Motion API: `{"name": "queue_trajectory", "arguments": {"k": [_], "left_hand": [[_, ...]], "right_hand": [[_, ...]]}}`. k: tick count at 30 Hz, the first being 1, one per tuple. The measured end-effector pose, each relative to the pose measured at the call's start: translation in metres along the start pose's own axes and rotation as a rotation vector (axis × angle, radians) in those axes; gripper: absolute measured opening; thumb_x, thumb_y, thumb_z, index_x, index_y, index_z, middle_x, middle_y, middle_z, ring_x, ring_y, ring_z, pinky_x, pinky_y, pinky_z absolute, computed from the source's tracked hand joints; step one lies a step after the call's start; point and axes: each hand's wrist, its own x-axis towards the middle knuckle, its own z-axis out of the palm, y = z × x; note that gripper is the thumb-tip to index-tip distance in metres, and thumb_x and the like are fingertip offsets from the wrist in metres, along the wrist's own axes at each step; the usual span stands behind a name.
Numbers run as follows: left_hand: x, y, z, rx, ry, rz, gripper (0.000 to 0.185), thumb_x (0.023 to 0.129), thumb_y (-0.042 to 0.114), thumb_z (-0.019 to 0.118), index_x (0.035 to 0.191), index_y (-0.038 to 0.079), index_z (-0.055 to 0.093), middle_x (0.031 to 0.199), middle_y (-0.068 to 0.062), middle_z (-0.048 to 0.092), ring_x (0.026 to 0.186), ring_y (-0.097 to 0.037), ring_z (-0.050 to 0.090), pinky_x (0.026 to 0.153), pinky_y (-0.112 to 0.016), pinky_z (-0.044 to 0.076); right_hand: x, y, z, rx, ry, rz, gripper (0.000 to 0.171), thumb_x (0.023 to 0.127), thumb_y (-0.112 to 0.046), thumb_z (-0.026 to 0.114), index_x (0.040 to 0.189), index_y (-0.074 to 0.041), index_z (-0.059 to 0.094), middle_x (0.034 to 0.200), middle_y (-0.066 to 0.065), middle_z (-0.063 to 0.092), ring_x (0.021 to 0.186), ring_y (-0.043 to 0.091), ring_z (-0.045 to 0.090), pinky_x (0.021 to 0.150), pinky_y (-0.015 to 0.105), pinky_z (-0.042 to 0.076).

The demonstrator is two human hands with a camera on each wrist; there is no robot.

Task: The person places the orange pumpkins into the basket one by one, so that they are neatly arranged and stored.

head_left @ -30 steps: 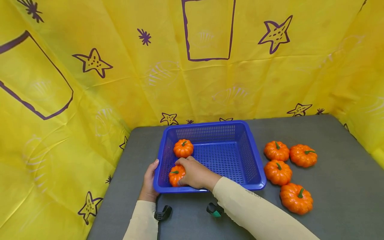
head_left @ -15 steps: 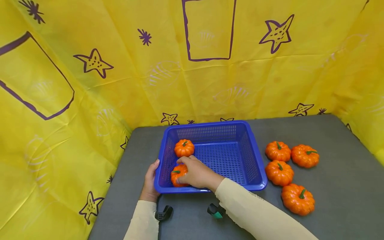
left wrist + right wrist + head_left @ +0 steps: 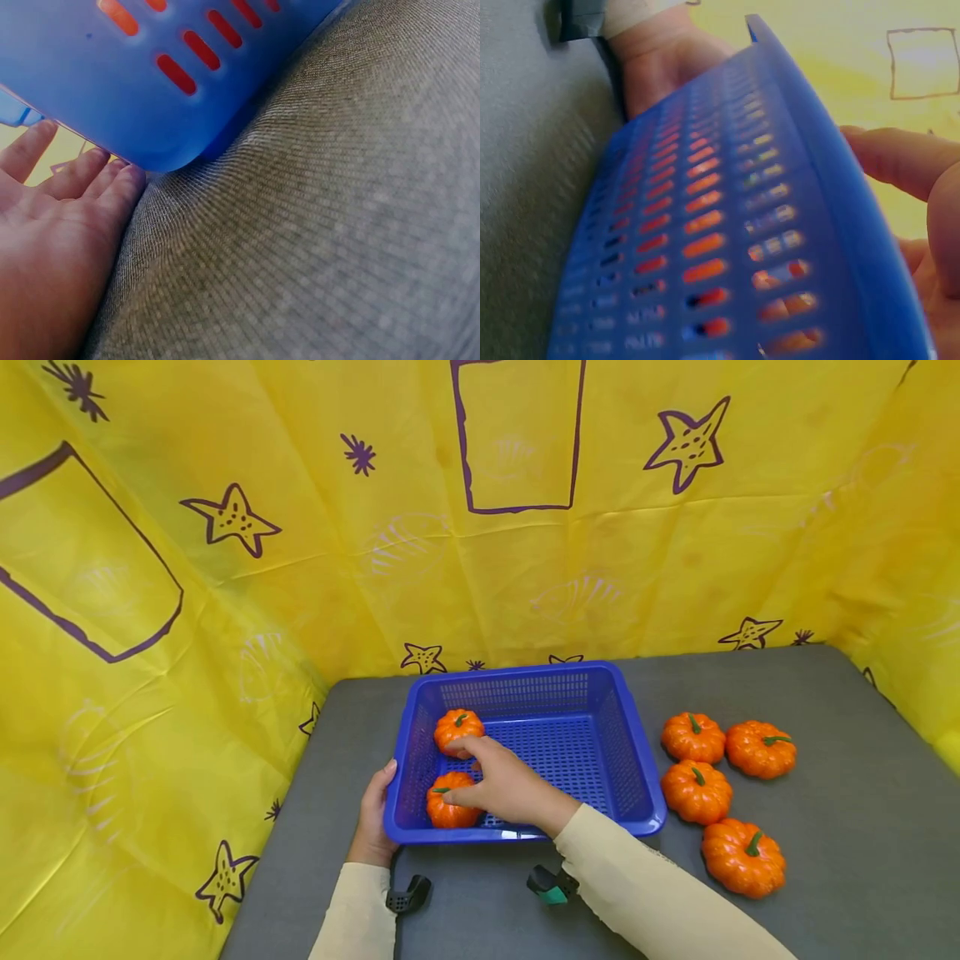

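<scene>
A blue plastic basket [image 3: 647,777] stands on the dark table with two small orange pumpkins in its left part. The rear pumpkin [image 3: 458,727] sits by the left wall; the front pumpkin [image 3: 447,810] lies near the front left corner. My right hand [image 3: 513,783] is over the basket, fingers spread, its thumb by the front pumpkin's stem and its fingertips beside the rear one. Nothing is held in it. Along the basket's outer left side rests my left hand [image 3: 372,817]. Its fairly straight fingers [image 3: 79,176] touch the blue wall in the left wrist view.
Several more orange pumpkins [image 3: 696,792] lie on the table right of the basket, the nearest close to its wall. Yellow cloth [image 3: 510,577] with purple drawings hangs behind and at both sides. Black straps [image 3: 408,894] are on both wrists.
My right hand has let go of the front pumpkin, opened its fingers and moved slightly up and right. The front pumpkin stays in the corner. The left hand keeps its place.
</scene>
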Motion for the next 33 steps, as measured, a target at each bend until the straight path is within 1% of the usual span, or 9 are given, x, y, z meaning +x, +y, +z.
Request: {"name": "queue_trajectory", "arguments": {"k": [4,8,13,17,23,27,33], "left_hand": [[-0.001,0.001,-0.001,-0.008,-0.016,0.013,0.053,0.112,0.049,0.041,0.149,0.013,0.053,0.135,-0.007,0.068,0.115,-0.019,0.065,0.099,-0.037,0.054],[-0.002,0.001,-0.002,-0.011,-0.035,0.018,0.052,0.112,0.048,0.04,0.15,0.013,0.052,0.135,-0.007,0.067,0.114,-0.019,0.065,0.099,-0.036,0.054],[-0.001,0.001,-0.002,-0.011,-0.034,0.017,0.054,0.112,0.049,0.041,0.151,0.012,0.05,0.135,-0.007,0.067,0.114,-0.019,0.066,0.099,-0.037,0.054],[-0.002,0.001,-0.002,-0.01,-0.023,0.017,0.052,0.112,0.049,0.04,0.148,0.014,0.053,0.134,-0.007,0.068,0.113,-0.019,0.066,0.098,-0.036,0.055],[-0.003,0.001,-0.001,-0.009,-0.004,0.007,0.052,0.112,0.049,0.042,0.149,0.014,0.052,0.135,-0.007,0.067,0.114,-0.019,0.065,0.099,-0.036,0.054],[-0.002,0.002,0.0,-0.011,0.013,0.004,0.052,0.112,0.048,0.041,0.148,0.013,0.051,0.134,-0.008,0.067,0.113,-0.02,0.065,0.098,-0.037,0.055],[-0.002,0.002,0.003,-0.002,0.012,0.001,0.054,0.112,0.049,0.04,0.148,0.012,0.053,0.134,-0.006,0.068,0.114,-0.019,0.065,0.099,-0.036,0.054]], "right_hand": [[-0.007,0.002,-0.009,0.041,0.005,-0.011,0.068,0.099,-0.027,0.083,0.157,-0.008,0.053,0.154,0.016,0.054,0.132,0.042,0.056,0.104,0.056,0.052],[-0.016,0.005,-0.018,0.086,0.023,-0.011,0.068,0.1,-0.028,0.083,0.158,-0.012,0.052,0.157,0.014,0.053,0.133,0.04,0.056,0.101,0.056,0.053],[-0.027,0.005,-0.03,0.127,0.049,-0.019,0.07,0.098,-0.033,0.084,0.158,-0.017,0.053,0.151,0.007,0.058,0.133,0.037,0.057,0.101,0.056,0.053],[-0.036,0.004,-0.039,0.149,0.061,-0.026,0.069,0.097,-0.034,0.085,0.157,-0.024,0.053,0.147,0.001,0.06,0.13,0.031,0.058,0.1,0.052,0.054],[-0.048,0.003,-0.054,0.158,0.084,-0.056,0.069,0.099,-0.034,0.084,0.159,-0.024,0.052,0.147,0.003,0.059,0.129,0.027,0.058,0.103,0.052,0.053],[-0.058,0.004,-0.065,0.164,0.097,-0.084,0.069,0.1,-0.03,0.083,0.16,-0.023,0.051,0.148,0.004,0.058,0.13,0.029,0.058,0.103,0.052,0.052],[-0.073,0.011,-0.081,0.163,0.14,-0.143,0.066,0.1,-0.022,0.083,0.159,-0.019,0.052,0.149,0.007,0.058,0.129,0.032,0.06,0.102,0.054,0.053]]}}
